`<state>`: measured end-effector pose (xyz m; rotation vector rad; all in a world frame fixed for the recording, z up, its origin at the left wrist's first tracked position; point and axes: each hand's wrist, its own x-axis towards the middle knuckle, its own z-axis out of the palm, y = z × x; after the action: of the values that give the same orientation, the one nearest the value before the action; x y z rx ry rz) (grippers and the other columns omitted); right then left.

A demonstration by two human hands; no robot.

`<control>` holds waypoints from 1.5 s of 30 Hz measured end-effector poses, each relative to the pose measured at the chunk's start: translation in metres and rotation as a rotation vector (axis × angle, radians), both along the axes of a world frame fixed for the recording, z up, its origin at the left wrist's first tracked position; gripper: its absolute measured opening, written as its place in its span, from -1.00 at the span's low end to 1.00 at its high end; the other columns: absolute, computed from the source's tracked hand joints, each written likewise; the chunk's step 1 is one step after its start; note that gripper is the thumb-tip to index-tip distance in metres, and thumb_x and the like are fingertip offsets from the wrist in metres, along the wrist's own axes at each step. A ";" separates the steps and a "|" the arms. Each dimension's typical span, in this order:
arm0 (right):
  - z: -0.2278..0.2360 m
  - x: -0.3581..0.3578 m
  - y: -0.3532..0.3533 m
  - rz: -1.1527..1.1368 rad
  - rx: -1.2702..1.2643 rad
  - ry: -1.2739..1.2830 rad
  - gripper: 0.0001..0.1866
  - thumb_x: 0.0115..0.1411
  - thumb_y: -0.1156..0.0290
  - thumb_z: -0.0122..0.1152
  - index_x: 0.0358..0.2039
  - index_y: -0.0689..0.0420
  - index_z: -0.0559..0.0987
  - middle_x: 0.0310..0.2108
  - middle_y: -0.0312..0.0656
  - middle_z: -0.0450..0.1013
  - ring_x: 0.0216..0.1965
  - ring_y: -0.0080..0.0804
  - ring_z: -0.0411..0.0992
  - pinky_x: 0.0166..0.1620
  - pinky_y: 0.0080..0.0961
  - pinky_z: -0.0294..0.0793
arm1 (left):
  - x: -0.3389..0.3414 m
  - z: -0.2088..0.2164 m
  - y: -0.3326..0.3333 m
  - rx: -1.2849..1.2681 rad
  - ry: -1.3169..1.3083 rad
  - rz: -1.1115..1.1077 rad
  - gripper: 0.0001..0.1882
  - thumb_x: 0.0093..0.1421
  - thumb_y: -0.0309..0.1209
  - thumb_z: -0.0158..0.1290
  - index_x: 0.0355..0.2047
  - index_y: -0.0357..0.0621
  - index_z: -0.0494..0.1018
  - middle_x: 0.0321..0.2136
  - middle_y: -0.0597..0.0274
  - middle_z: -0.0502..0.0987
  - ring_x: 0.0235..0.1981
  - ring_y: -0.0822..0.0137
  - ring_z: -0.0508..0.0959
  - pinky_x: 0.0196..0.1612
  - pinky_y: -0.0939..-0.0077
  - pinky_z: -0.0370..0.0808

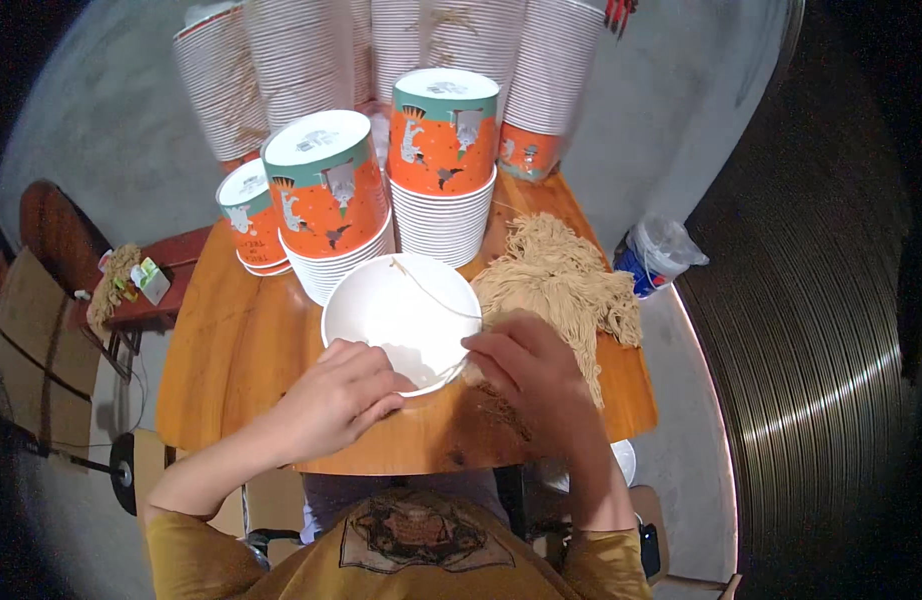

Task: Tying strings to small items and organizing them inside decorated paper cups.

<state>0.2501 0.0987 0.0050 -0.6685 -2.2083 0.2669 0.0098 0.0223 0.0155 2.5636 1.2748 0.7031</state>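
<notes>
A white paper bucket [386, 315] sits at the middle of the table, its mouth tilted toward me. My left hand [346, 390] is closed on its near rim, with the fingers at the lip. A thin tan cord [421, 286] starts at the far rim and runs across the mouth toward the right side. There my right hand [536, 365] pinches at the rim, with the cord's near end at its fingers; the fingertips are partly hidden. Beside that hand lies a large heap of tan cords [551, 275].
Upside-down stacks of orange and green printed buckets [331, 190] stand behind the bucket, with a taller stack [446, 140] beside them. High white stacks [291, 60] line the wall. A blue pail [651, 260] stands off the wooden table's [231, 370] right edge.
</notes>
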 end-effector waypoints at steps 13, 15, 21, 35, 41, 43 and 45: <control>-0.003 -0.063 0.015 0.128 -0.302 -0.143 -0.86 0.12 0.37 0.19 -0.45 0.18 0.52 -0.42 -0.04 0.36 -0.36 0.01 0.44 -0.27 -0.18 0.45 | 0.009 -0.005 0.000 -0.126 -0.219 0.370 -0.81 0.18 -0.31 0.02 -0.48 -0.16 0.43 -0.67 0.16 0.45 -0.53 0.14 0.48 -0.17 0.30 0.34; -0.003 -0.063 0.015 0.128 -0.301 -0.143 -0.86 0.12 0.38 0.18 -0.44 0.18 0.52 -0.42 -0.04 0.36 -0.37 0.02 0.43 -0.27 -0.18 0.45 | 0.012 -0.012 0.004 -0.068 -0.192 0.405 -0.83 0.15 -0.35 0.01 -0.48 -0.18 0.45 -0.70 0.10 0.47 -0.56 0.09 0.49 -0.18 0.29 0.35; -0.008 -0.063 0.019 0.050 -0.027 -0.130 -0.88 0.12 0.41 0.11 -0.46 0.20 0.50 -0.43 -0.09 0.37 -0.27 -0.10 0.39 -0.22 -0.26 0.43 | 0.012 -0.009 -0.004 -0.028 -0.222 0.171 -0.92 0.01 -0.46 0.03 -0.56 -0.18 0.37 -0.62 0.16 0.36 -0.47 0.12 0.40 -0.23 0.27 0.34; 0.025 -0.052 0.013 0.087 -0.390 0.011 -0.77 0.06 0.26 0.28 -0.32 0.12 0.57 -0.43 -0.15 0.42 -0.44 -0.29 0.43 -0.33 -0.39 0.43 | -0.034 0.001 -0.023 0.106 -0.025 0.003 -0.83 0.10 -0.44 0.10 -0.38 -0.19 0.33 -0.42 0.11 0.25 -0.31 0.09 0.35 -0.19 0.28 0.35; 0.018 -0.080 0.009 0.472 -0.556 -0.243 -0.76 0.12 0.27 0.26 -0.27 0.14 0.54 -0.51 -0.32 0.41 -0.50 -0.52 0.36 -0.42 -0.55 0.33 | -0.103 0.032 -0.042 -0.086 -0.226 0.128 -0.83 0.16 -0.37 0.09 -0.33 -0.22 0.42 -0.33 0.13 0.33 -0.23 0.17 0.41 -0.13 0.35 0.37; 0.003 -0.109 0.012 0.482 -0.611 -0.225 -0.77 0.17 0.26 0.21 -0.27 0.15 0.52 -0.53 -0.34 0.40 -0.52 -0.55 0.36 -0.44 -0.58 0.32 | -0.126 0.038 -0.042 -0.112 -0.299 0.233 -0.83 0.17 -0.41 0.08 -0.28 -0.21 0.42 -0.34 0.21 0.36 -0.22 0.31 0.41 -0.12 0.42 0.37; -0.006 -0.141 0.018 0.582 -0.911 -0.141 -0.79 0.25 0.23 0.10 -0.29 0.12 0.47 -0.58 -0.37 0.37 -0.56 -0.63 0.34 -0.47 -0.68 0.31 | -0.162 0.028 -0.034 -0.131 -0.705 0.422 -0.82 0.21 -0.43 0.01 -0.18 -0.19 0.40 -0.30 0.31 0.42 -0.19 0.46 0.42 -0.08 0.55 0.36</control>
<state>0.1091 0.1165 -0.0014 -0.4748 -2.3129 1.6210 -0.1518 -0.0121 0.0435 1.6835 1.5124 1.3828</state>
